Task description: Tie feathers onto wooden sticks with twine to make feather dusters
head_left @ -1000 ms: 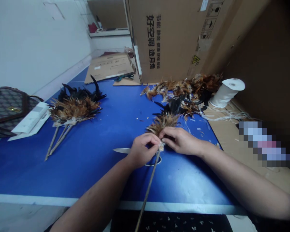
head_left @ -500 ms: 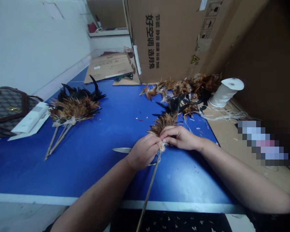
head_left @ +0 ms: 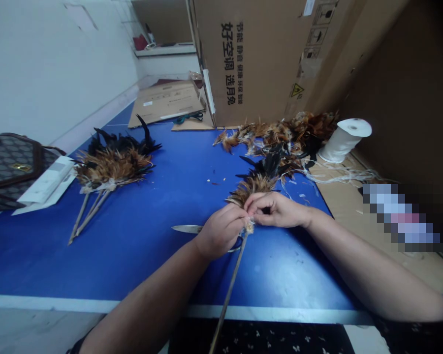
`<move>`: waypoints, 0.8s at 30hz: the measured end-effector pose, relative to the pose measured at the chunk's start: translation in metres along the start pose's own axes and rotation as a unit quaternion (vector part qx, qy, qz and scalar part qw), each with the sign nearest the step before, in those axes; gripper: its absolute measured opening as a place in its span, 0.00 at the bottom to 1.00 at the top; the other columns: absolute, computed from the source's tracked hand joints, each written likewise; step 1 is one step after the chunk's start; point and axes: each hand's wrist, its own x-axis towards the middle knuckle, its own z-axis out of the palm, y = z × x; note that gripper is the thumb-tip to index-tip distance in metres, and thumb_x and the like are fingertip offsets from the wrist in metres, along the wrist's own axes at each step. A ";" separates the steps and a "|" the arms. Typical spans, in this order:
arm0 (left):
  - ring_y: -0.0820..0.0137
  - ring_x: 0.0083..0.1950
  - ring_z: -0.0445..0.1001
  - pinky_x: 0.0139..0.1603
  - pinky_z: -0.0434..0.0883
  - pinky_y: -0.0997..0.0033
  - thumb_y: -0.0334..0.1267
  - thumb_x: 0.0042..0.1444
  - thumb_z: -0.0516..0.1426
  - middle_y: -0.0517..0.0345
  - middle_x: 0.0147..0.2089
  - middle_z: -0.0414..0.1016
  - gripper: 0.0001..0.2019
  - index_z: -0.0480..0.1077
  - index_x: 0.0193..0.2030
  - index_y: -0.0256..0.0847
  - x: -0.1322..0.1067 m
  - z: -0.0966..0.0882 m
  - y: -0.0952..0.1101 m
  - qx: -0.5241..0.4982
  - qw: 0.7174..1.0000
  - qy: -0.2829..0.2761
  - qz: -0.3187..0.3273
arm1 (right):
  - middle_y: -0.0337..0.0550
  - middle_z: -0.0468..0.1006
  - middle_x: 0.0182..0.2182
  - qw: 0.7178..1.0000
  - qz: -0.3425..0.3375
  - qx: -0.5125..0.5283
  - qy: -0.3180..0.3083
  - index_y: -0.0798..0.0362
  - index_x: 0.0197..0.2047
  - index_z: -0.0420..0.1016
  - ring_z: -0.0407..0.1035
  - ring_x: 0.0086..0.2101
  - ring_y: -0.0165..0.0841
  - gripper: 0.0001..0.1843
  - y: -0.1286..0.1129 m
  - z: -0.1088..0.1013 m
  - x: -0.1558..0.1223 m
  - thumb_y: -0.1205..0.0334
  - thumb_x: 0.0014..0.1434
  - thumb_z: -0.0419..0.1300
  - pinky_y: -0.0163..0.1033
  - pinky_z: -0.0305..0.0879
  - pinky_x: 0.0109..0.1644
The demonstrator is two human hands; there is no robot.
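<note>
The left hand (head_left: 221,231) and the right hand (head_left: 276,210) meet fingertip to fingertip, both closed in a pinch on the base of the feather bundle (head_left: 253,187), whether on a thread too I cannot tell; its stick (head_left: 229,290) slants from that base toward the person. The step looks like fastening feathers to the stick, and the next move calls for one firm pinch while the other hand works around the base. Left of the bundle lie scissors (head_left: 186,228) and, well apart, feathered sticks (head_left: 114,169); beyond its right is a white spool (head_left: 339,142).

The table (head_left: 177,196) is blue, feathers (head_left: 254,187) brown and black, the stick (head_left: 232,281) seemingly tan.
</note>
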 end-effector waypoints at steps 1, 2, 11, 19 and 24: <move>0.64 0.47 0.74 0.51 0.77 0.60 0.23 0.66 0.55 0.45 0.47 0.78 0.10 0.71 0.51 0.36 0.001 0.000 0.000 -0.001 1.000 0.001 -0.001 | 0.49 0.77 0.47 1.000 0.004 0.005 0.006 0.59 0.41 0.81 0.73 0.39 0.28 0.07 0.000 0.001 0.000 0.63 0.67 0.64 0.32 0.69 0.42; 0.64 0.47 0.74 0.51 0.77 0.61 0.24 0.66 0.55 0.46 0.47 0.78 0.09 0.71 0.50 0.37 0.001 0.000 0.001 -0.002 1.000 0.003 -0.003 | 0.48 0.77 0.47 1.000 0.005 0.009 0.015 0.59 0.39 0.81 0.72 0.39 0.28 0.06 0.000 0.003 0.000 0.64 0.65 0.65 0.32 0.69 0.42; 0.65 0.46 0.73 0.51 0.76 0.61 0.24 0.66 0.55 0.47 0.46 0.77 0.07 0.70 0.47 0.38 -0.001 0.003 0.001 0.010 1.000 0.011 -0.013 | 0.47 0.76 0.41 0.997 -0.023 0.031 0.065 0.58 0.38 0.77 0.70 0.38 0.29 0.04 0.001 0.012 0.004 0.66 0.63 0.64 0.34 0.68 0.43; 0.66 0.45 0.72 0.49 0.76 0.62 0.25 0.67 0.55 0.48 0.45 0.77 0.06 0.69 0.45 0.39 -0.001 0.004 0.000 0.006 1.000 0.015 -0.022 | 0.46 0.76 0.42 0.997 -0.010 0.037 0.072 0.58 0.38 0.75 0.72 0.37 0.27 0.03 -0.003 0.012 0.002 0.68 0.65 0.62 0.32 0.69 0.41; 0.66 0.45 0.72 0.49 0.76 0.62 0.26 0.67 0.55 0.48 0.45 0.77 0.05 0.68 0.44 0.39 0.000 0.004 0.001 0.000 0.999 0.018 -0.026 | 0.44 0.74 0.42 0.992 0.068 0.089 0.052 0.56 0.41 0.72 0.69 0.26 0.23 0.04 -0.008 0.015 0.001 0.64 0.69 0.60 0.29 0.62 0.24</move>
